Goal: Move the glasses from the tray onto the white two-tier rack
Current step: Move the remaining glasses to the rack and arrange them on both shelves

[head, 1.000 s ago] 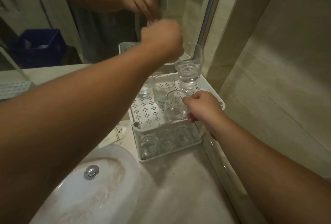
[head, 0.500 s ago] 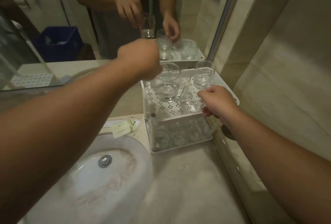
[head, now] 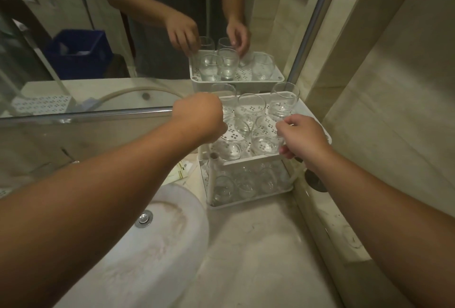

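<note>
Both hands at the top tier of the white rack (head: pixel 256 161), glasses crowded on both tiers.

Right hand (head: pixel 302 136) pinches the rim of the front right glass (head: pixel 264 137), which stands on the top tier. Left hand (head: pixel 199 115) is curled at the tier's left edge beside another glass (head: pixel 230 146); cannot tell whether it holds anything. More glasses stand on the lower tier (head: pixel 248 184). Rack sits on the tabletop (head: pixel 258 246) in the corner against the mirror (head: pixel 86 37), beside the sink (head: pixel 147 246).

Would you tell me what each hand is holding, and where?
The right hand grips the front-right glass by its rim and side. The left hand hides its own fingers; cannot tell.
</note>
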The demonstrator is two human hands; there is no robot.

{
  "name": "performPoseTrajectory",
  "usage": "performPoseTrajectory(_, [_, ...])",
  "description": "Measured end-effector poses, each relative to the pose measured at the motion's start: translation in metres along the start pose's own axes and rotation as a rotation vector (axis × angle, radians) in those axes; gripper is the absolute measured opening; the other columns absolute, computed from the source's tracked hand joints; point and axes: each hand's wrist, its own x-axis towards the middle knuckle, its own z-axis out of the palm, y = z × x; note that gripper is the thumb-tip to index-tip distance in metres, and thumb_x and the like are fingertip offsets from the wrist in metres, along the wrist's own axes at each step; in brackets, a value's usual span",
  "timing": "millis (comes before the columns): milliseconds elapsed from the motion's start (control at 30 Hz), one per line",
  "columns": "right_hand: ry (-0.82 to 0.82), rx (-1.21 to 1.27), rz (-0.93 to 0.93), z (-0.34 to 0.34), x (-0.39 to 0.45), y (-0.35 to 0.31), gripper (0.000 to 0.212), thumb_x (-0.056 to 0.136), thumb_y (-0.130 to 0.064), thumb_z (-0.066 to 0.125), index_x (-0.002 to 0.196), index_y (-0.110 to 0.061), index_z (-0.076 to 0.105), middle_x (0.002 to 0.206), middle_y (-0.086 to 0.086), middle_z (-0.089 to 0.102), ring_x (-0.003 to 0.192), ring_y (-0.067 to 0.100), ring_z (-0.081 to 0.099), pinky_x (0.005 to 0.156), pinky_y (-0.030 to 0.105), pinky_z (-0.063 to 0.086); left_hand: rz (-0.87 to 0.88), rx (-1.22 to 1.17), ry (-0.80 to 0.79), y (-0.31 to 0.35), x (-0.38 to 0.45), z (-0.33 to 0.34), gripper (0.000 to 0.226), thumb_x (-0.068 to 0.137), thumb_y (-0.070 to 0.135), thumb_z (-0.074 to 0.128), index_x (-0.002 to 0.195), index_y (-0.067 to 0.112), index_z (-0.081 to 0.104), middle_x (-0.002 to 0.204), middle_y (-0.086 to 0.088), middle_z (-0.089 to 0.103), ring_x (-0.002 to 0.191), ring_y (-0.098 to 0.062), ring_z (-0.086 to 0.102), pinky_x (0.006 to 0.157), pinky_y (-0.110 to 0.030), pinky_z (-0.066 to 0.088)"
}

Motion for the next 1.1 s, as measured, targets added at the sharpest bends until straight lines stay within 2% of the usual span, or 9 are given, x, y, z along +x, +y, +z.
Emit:
performPoseTrajectory(233, [0.043,-0.028,-0.068,-0.003,0.005,0.0,0.02,0.091,-0.022,0.058,0.074,-0.026,0.068,0.064,0.005,0.071,0.044,0.021,0.066,0.037,0.023,0.046,0.022,0.012,-0.07,-0.005,0.008,-0.001,0.035,0.087,0.045,0.063,0.065,0.018,0.059,0.067,0.002,0.058,0.062,-0.017,0.057,0.054,-0.028,0.042])
performPoseTrajectory(400, [0.123,-0.107,-0.1,-0.014,0.012,0.007,0.029,0.092,-0.024,0.058,0.065,-0.032,0.067,0.049,-0.002,0.065,0.04,0.013,0.061,0.05,0.028,0.053,0.063,-0.015,-0.112,-0.012,0.016,-0.004,0.049,0.088,0.066,0.054,0.071,0.021,0.064,0.071,0.003,0.063,0.068,-0.017,0.061,0.064,-0.034,0.056])
performPoseTrajectory(500, [0.158,-0.13,-0.096,-0.023,0.018,0.011,0.032,0.091,-0.025,0.06,0.061,-0.032,0.065,0.057,0.002,0.069,0.051,0.022,0.067,0.058,0.034,0.057,0.082,-0.075,-0.049,-0.012,0.022,-0.006,0.046,0.094,0.059,0.049,0.079,0.02,0.068,0.073,0.002,0.064,0.068,-0.018,0.062,0.068,-0.038,0.06])
performPoseTrajectory(567, [0.176,-0.164,-0.095,-0.029,0.023,0.013,0.028,0.092,-0.026,0.06,0.066,-0.031,0.068,0.066,0.002,0.071,0.057,0.025,0.068,0.064,0.038,0.059,0.098,-0.114,0.01,-0.01,0.025,-0.006,0.036,0.096,0.051,0.05,0.088,0.022,0.07,0.077,0.003,0.064,0.071,-0.018,0.062,0.069,-0.039,0.06])
performPoseTrajectory(700, [0.209,-0.201,-0.066,-0.043,0.036,0.022,0.019,0.093,-0.026,0.061,0.1,-0.019,0.078,0.08,-0.004,0.073,0.064,0.02,0.067,0.069,0.034,0.057,0.124,-0.21,0.103,-0.006,0.032,-0.004,0.025,0.096,0.042,0.055,0.114,0.03,0.068,0.107,0.002,0.063,0.091,-0.021,0.062,0.079,-0.043,0.059])
performPoseTrajectory(800, [0.238,-0.207,-0.031,-0.056,0.043,0.029,0.019,0.091,-0.025,0.063,0.099,-0.018,0.078,0.07,-0.009,0.066,0.072,0.019,0.066,0.067,0.028,0.048,0.122,-0.28,0.083,-0.007,0.042,0.001,0.044,0.093,0.04,0.061,0.136,0.035,0.053,0.136,-0.002,0.053,0.115,-0.027,0.058,0.092,-0.049,0.054])
performPoseTrajectory(900, [0.25,-0.229,-0.021,-0.066,0.047,0.034,0.02,0.089,-0.022,0.061,0.079,-0.019,0.078,0.058,-0.011,0.063,0.072,0.021,0.067,0.059,0.024,0.043,0.126,-0.329,0.052,-0.012,0.052,0.009,0.062,0.092,0.035,0.066,0.147,0.035,0.04,0.148,-0.005,0.047,0.124,-0.03,0.054,0.099,-0.047,0.05])
performPoseTrajectory(1000, [0.246,-0.274,-0.019,-0.071,0.049,0.035,0.019,0.089,-0.022,0.062,0.083,-0.017,0.079,0.05,-0.01,0.06,0.058,0.012,0.062,0.051,0.021,0.036,0.114,-0.417,0.002,-0.018,0.062,0.021,0.079,0.088,0.028,0.072,0.154,0.031,0.029,0.151,-0.008,0.046,0.126,-0.028,0.054,0.091,-0.037,0.048])
performPoseTrajectory(1100, [0.232,-0.31,-0.049,-0.071,0.052,0.035,0.022,0.091,-0.022,0.061,0.077,-0.017,0.077,0.047,-0.01,0.059,0.057,0.011,0.06,0.051,0.021,0.035,0.09,-0.51,-0.015,-0.022,0.069,0.032,0.091,0.083,0.03,0.079,0.155,0.031,0.025,0.153,-0.009,0.045,0.125,-0.027,0.055,0.084,-0.029,0.043])
